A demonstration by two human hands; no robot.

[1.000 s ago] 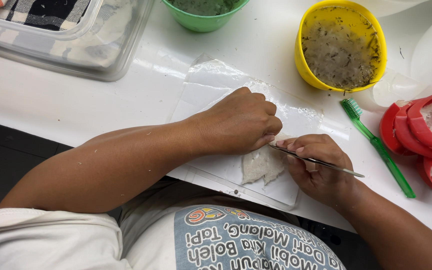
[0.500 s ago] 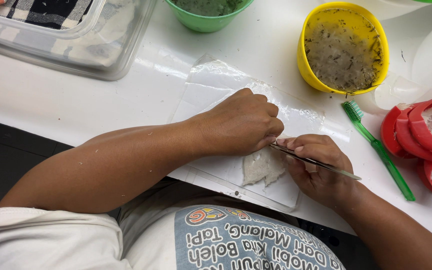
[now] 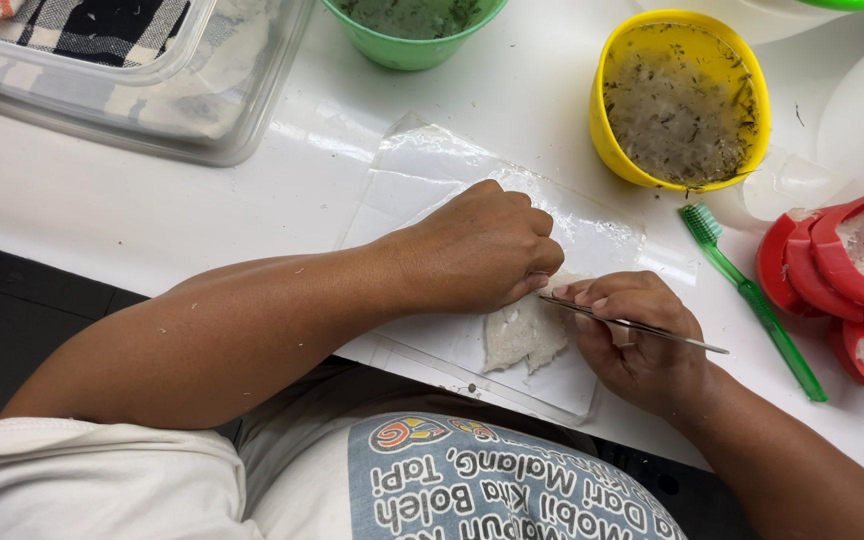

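A pale, whitish flat piece (image 3: 524, 340) lies on a clear plastic sheet (image 3: 422, 170) at the table's near edge. My left hand (image 3: 477, 250) is curled over the piece's upper edge, with the fingertips pressing it down. My right hand (image 3: 637, 335) grips thin metal tweezers (image 3: 632, 325). Their tips point left at the piece, right beside my left fingertips. The part of the piece under my left hand is hidden.
A yellow bowl (image 3: 680, 100) of murky speckled water stands behind my right hand, a green bowl (image 3: 412, 30) further left. A green toothbrush (image 3: 752, 300) lies to the right, beside red moulds (image 3: 837, 275) with white filling. A clear tub (image 3: 132, 75) with checked cloth sits far left.
Both hands stay on the pale piece. The tweezers' tips have shifted only slightly against it.
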